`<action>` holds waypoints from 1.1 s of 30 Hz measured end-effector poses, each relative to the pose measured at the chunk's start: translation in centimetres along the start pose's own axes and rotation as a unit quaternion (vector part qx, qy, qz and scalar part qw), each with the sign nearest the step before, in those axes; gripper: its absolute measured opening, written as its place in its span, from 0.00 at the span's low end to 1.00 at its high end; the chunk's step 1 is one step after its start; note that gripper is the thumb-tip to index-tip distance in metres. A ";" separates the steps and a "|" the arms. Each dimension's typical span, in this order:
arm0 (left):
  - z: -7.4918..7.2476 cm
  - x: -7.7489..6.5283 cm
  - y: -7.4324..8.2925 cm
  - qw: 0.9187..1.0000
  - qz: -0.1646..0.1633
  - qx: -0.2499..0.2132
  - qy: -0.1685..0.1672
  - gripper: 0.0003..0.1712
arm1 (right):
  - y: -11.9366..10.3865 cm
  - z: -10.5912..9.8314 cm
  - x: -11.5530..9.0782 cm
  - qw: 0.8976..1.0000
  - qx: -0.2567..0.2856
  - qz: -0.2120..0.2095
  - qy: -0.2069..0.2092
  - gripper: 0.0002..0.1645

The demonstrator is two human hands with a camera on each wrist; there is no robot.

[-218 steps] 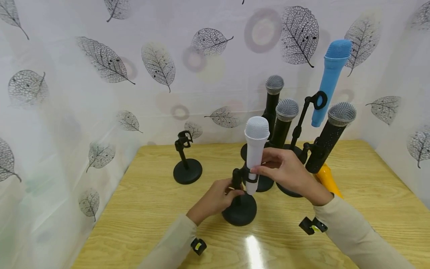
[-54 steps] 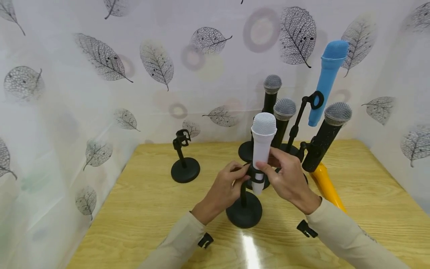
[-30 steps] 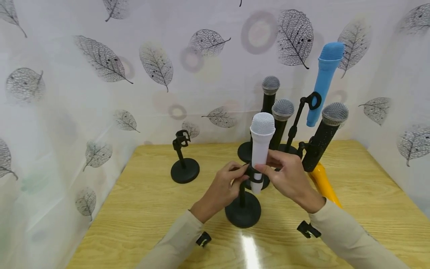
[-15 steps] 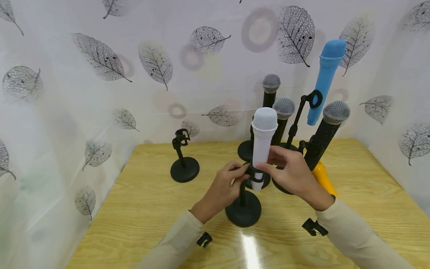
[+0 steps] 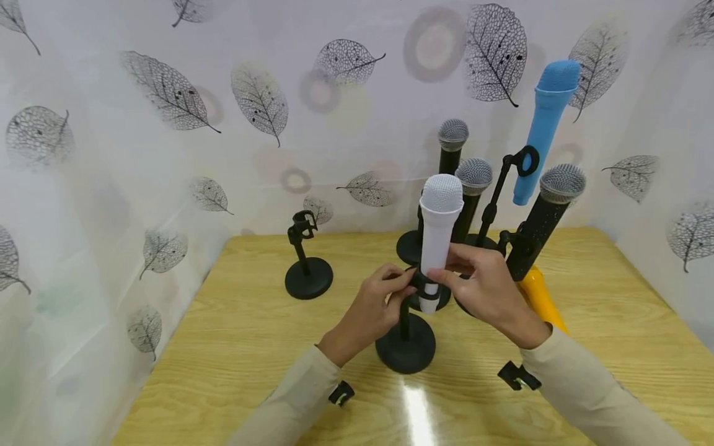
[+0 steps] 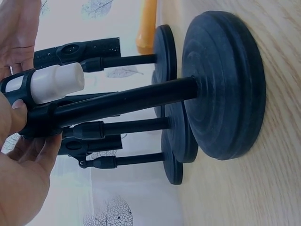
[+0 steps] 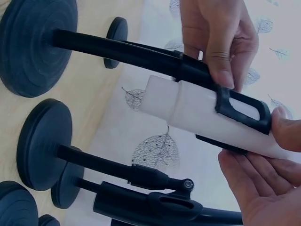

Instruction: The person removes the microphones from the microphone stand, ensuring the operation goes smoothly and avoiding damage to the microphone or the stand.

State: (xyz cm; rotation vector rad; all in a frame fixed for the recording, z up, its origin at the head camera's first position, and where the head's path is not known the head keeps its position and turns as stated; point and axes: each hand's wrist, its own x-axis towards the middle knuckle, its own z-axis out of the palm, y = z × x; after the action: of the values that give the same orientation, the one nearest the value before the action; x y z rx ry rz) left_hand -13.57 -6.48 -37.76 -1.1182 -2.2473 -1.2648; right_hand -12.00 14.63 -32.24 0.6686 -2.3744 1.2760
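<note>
A white microphone (image 5: 439,235) stands nearly upright, its lower part inside the black clip (image 7: 235,114) of a desk stand. The stand's round base (image 5: 405,350) rests on the table. My left hand (image 5: 368,313) pinches the joint at the top of the stand, beside the clip, between thumb and fingers. With thumb and fingers, my right hand (image 5: 488,291) grips the microphone's handle at the clip's upper edge. In the left wrist view, the microphone's tail end (image 6: 70,77) sticks out below the clip.
Black microphones with silver heads (image 5: 562,184) and a blue microphone (image 5: 541,139) stand in clips behind and to the right. An orange object (image 5: 540,297) lies beside my right forearm. A bare microphone stand (image 5: 308,279) is at the back left of the wooden table (image 5: 234,347).
Since the oldest frame, my left hand has moved up from the stand's pole to the joint by the clip, and the microphone has shifted slightly right. Over the last second both hands hold almost still.
</note>
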 end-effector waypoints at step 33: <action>0.2 0.1 -0.3 1.000 0.004 -0.017 0.010 0.19 | -0.3 -0.3 0.3 1.000 -0.005 0.003 0.011 0.19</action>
State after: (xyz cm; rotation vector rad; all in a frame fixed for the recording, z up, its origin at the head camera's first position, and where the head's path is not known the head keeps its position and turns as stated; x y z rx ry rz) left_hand -13.83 -6.42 -37.98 -1.1192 -2.2128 -1.3090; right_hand -12.04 14.67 -31.74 0.6414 -2.3652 1.2667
